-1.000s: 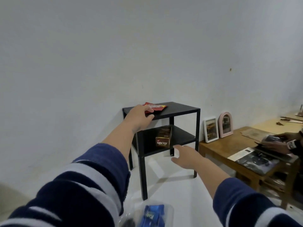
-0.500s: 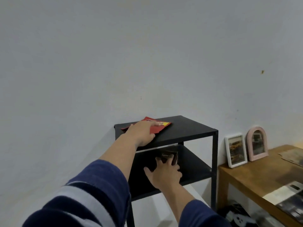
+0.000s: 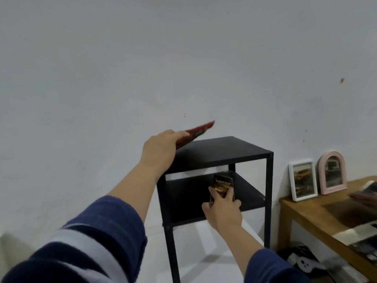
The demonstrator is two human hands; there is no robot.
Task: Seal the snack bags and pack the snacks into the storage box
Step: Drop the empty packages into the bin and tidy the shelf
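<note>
The left hand (image 3: 161,149) has lifted the red snack bag (image 3: 195,132) off the top of the black shelf unit (image 3: 224,152); half a second ago the bag lay flat there under the palm, and now it tilts up in the air, held at its near end, though the view hides how the fingers wrap it. The right hand (image 3: 223,209), which was reaching into the lower shelf (image 3: 247,193), now has its fingers (image 3: 213,194) clasped round the brown snack box (image 3: 222,185) and holds it upright, raised just above the shelf. Both snacks look to be collected, so the next step is likely carrying them to the storage box, which is out of view here. Two picture frames (image 3: 304,179) stand on the wooden tabletop (image 3: 318,217) to the right.
</note>
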